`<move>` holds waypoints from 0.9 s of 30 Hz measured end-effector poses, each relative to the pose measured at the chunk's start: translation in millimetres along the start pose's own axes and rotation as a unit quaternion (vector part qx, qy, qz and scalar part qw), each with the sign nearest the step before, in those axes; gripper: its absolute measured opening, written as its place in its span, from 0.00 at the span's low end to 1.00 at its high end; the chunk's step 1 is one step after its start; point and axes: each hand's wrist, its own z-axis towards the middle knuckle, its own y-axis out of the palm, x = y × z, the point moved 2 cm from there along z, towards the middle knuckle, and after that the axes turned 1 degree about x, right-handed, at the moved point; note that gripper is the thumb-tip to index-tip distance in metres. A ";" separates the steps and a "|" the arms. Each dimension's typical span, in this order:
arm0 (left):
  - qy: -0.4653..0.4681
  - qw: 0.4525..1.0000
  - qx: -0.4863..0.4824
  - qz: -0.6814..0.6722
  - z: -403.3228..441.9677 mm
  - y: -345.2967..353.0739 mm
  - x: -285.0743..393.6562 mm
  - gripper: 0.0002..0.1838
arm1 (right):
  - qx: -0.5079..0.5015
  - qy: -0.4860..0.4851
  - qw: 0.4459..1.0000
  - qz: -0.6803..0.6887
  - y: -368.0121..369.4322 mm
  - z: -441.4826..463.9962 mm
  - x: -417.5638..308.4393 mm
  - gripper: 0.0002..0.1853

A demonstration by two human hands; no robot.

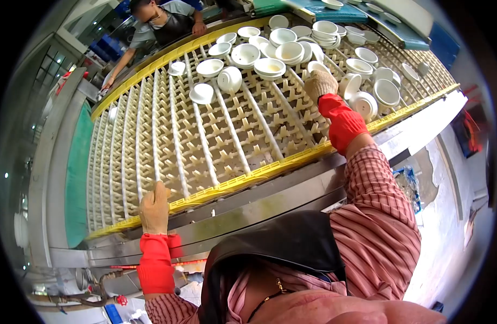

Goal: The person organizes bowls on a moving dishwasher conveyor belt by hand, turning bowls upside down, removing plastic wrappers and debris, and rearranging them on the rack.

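My left hand (155, 208), in a tan glove with a red cuff, is at the yellow near edge of the pegged conveyor (205, 190). No bowl touches it, and its fingers are too close together to tell what they hold. My right hand (320, 85), gloved the same way, reaches over the rack beside a white bowl (317, 67) at its fingertips. Whether it grips that bowl is unclear. Right of it, a tilted bowl (350, 85) stands among several others. An overturned bowl (229, 79) and a white bowl (202, 94) lie farther left on the pegs.
Stacked white bowls (325, 31) crowd the conveyor's far right part. Across the conveyor, a person (170, 24) in a dark apron leans with one arm stretched out. A blue belt (389, 27) carrying bowls is at the upper right. A metal ledge (243, 208) runs along the near side.
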 end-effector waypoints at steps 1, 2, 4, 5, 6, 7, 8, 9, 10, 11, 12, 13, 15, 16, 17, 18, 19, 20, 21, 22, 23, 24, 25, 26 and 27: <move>0.046 0.998 0.046 -0.009 -3.4 7.0 2.4 0.29 | -0.018 -0.023 0.999 0.027 -5.7 2.5 -5.9 0.21; 0.052 0.998 0.037 -0.003 -4.2 10.2 7.4 0.29 | -0.056 -0.045 0.994 0.083 -13.6 2.8 -17.2 0.22; 0.064 0.998 0.011 0.014 -4.4 15.0 17.6 0.28 | -0.164 -0.084 0.970 0.159 -36.3 -16.5 -54.6 0.23; 0.038 0.997 -0.047 0.041 -7.3 13.3 40.8 0.24 | -0.168 -0.133 0.950 0.227 -35.4 -26.4 -66.3 0.24; 0.131 0.990 -0.006 0.052 -7.3 23.6 51.6 0.23 | -0.173 -0.181 0.923 0.293 -33.6 -39.7 -76.4 0.25; 0.222 0.972 0.037 0.063 -6.6 35.1 58.0 0.24 | -0.188 -0.216 0.893 0.347 -43.2 -57.4 -87.7 0.22; 0.312 0.944 0.080 0.075 -8.1 42.4 68.1 0.26 | -0.192 -0.227 0.867 0.401 -38.6 -53.1 -93.8 0.21; 0.324 0.938 0.073 0.102 -11.5 46.4 76.6 0.28 | -0.196 -0.237 0.837 0.453 -32.7 -47.6 -102.1 0.20; 0.334 0.931 0.071 0.128 -15.9 47.2 89.2 0.31 | -0.200 -0.251 0.803 0.502 -31.1 -41.8 -113.0 0.20; 0.341 0.925 0.071 0.154 -17.7 47.9 96.5 0.34 | -0.128 -0.276 0.852 0.425 -48.9 -38.0 -114.6 0.23; 0.360 0.919 0.077 0.141 -13.9 55.0 92.2 0.38 | 0.036 -0.316 0.908 0.274 -24.7 -11.4 -113.0 0.26; 0.355 0.921 0.073 0.147 -14.8 54.2 101.8 0.38 | 0.030 -0.321 0.929 0.184 -26.9 -1.3 -112.6 0.27; 0.360 0.914 0.083 0.165 -14.9 58.0 105.7 0.39 | 0.025 -0.329 0.943 0.045 -21.0 13.3 -108.2 0.29; 0.354 0.915 0.073 0.177 -14.8 59.3 110.4 0.41 | 0.023 -0.333 0.943 -0.002 -8.9 20.9 -105.2 0.30; 0.361 0.915 0.068 0.167 -15.3 63.3 110.5 0.36 | 0.011 -0.344 0.939 -0.023 7.6 23.0 -103.2 0.29; 0.368 0.915 0.063 0.155 -14.5 65.0 114.2 0.32 | 0.001 -0.355 0.934 -0.047 15.0 26.7 -103.2 0.28; 0.345 0.929 0.018 0.131 -9.9 70.0 111.8 0.28 | 0.024 -0.346 0.937 -0.045 17.5 27.8 -105.3 0.26; 0.322 0.940 -0.029 0.107 -3.8 78.5 103.9 0.24 | -0.014 -0.353 0.935 -0.041 28.1 34.1 -109.1 0.24; 0.299 0.948 -0.075 0.082 0.6 84.4 97.3 0.20 | -0.003 -0.353 0.935 -0.021 35.8 37.6 -110.9 0.25; 0.301 0.949 -0.075 0.058 2.8 85.6 95.4 0.18 | 0.009 -0.354 0.935 -0.004 34.4 37.1 -112.7 0.25; 0.303 0.949 -0.075 0.032 3.5 86.8 93.6 0.15 | -0.018 -0.340 0.939 0.042 30.7 36.7 -112.1 0.27; 0.304 0.949 -0.076 0.006 1.1 89.4 90.9 0.13 | -0.028 -0.326 0.943 0.060 31.9 30.1 -108.0 0.29; 0.267 0.959 -0.098 0.012 -0.5 84.7 99.3 0.15 | -0.038 -0.326 0.942 0.072 22.9 24.5 -106.2 0.30; 0.286 0.955 -0.077 -0.015 0.0 87.7 97.4 0.15 | -0.050 -0.325 0.941 0.084 10.2 13.9 -104.0 0.31; 0.304 0.950 -0.058 -0.042 -0.7 94.6 90.7 0.16 | -0.062 -0.328 0.939 0.083 4.1 -0.3 -99.3 0.31</move>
